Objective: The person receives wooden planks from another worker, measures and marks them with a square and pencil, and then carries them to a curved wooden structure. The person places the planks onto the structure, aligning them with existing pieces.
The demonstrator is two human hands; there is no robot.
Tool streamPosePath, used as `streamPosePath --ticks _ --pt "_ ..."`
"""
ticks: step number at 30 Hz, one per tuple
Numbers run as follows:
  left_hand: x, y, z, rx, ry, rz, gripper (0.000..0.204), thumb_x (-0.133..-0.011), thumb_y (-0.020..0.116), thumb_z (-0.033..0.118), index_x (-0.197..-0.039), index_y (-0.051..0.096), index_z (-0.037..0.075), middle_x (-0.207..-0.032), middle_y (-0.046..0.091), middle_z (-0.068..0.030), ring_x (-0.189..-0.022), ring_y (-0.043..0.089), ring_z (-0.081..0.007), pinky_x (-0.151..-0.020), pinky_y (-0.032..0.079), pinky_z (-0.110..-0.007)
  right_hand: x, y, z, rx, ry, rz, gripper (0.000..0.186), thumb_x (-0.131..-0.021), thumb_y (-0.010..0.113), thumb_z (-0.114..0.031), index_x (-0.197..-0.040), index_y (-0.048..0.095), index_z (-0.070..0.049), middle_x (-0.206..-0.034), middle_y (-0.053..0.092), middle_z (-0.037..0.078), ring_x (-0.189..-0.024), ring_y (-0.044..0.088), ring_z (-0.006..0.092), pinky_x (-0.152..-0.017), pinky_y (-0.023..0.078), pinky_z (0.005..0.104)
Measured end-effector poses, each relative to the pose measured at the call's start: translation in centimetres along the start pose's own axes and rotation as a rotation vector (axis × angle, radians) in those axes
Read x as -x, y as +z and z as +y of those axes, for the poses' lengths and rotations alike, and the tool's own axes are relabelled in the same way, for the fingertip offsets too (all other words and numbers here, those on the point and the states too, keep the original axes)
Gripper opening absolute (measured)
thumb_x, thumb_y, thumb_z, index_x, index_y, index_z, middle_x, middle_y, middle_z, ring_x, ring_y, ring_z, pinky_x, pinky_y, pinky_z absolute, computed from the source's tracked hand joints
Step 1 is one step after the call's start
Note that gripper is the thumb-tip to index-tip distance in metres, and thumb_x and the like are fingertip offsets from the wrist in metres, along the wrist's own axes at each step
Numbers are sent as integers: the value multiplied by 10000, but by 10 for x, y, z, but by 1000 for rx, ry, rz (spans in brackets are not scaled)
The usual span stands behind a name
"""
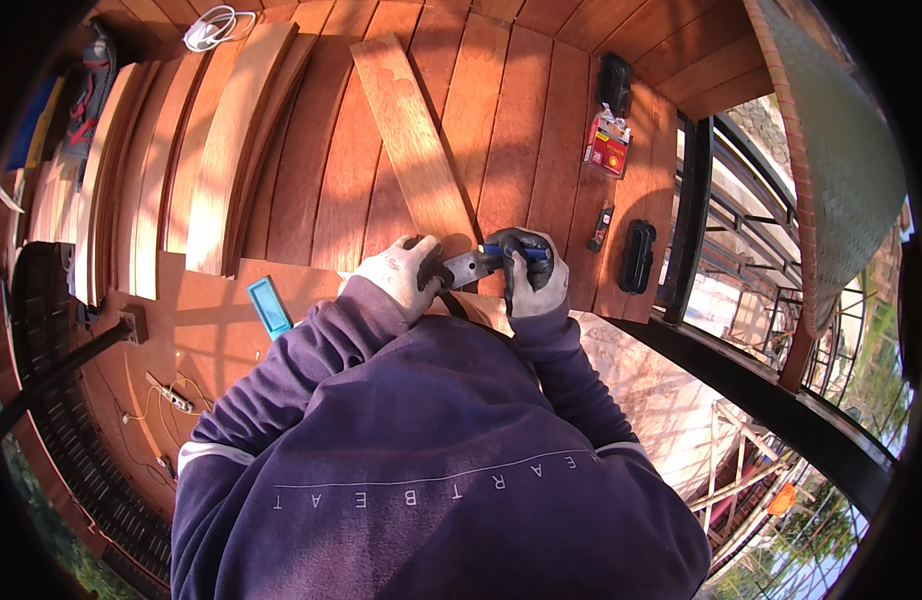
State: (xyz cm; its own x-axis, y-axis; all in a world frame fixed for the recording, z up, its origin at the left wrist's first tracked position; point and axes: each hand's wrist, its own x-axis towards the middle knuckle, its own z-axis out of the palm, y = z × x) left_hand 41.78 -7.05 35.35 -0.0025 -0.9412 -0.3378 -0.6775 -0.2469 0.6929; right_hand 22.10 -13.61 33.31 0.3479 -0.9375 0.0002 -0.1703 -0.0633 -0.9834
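A long wooden board (411, 140) lies slantwise on the plank surface, its near end in front of my body. At that end my left hand (396, 275), in a white and black glove, is closed on a flat grey metal piece with holes (468, 269), which looks like a square. My right hand (536, 278), gloved alike, grips a slim blue pen-like tool (508, 251) just right of the metal piece. The tool's tip is too small to make out. My sleeves and chest hide part of the board's near end.
Several boards (236, 150) lie side by side on the left, near a white coiled cable (216, 28). On the right are a red box (607, 145), black cases (637, 257) and a small dark tool (601, 226). A blue tray (270, 307) sits lower left; a black railing (686, 215) borders the right.
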Motion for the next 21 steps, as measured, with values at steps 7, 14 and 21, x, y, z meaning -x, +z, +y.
streamPosePath --ticks 7,14,21 --pt "1 0 -1 10 3 -1 336 -773 650 183 -1072 565 55 -960 599 -175 -870 613 -370 -738 503 -415 -1 0 5 -18 16 -14 185 -889 514 34 -1067 560 55 -927 664 144 -880 653 182 -810 499 279" --pt "1 -4 1 3 19 -15 326 -773 653 179 -1061 563 55 -947 597 -175 -845 615 -375 -717 500 -419 -3 2 -4 -19 14 -25 175 -895 505 31 -1059 560 53 -932 665 139 -884 650 175 -808 500 281" --pt "2 -3 -3 20 42 -11 303 -770 655 171 -1035 562 57 -924 594 -170 -825 616 -372 -700 498 -420 -2 1 -13 57 -7 -41 188 -891 484 45 -1068 545 65 -952 655 145 -886 642 176 -819 499 283"
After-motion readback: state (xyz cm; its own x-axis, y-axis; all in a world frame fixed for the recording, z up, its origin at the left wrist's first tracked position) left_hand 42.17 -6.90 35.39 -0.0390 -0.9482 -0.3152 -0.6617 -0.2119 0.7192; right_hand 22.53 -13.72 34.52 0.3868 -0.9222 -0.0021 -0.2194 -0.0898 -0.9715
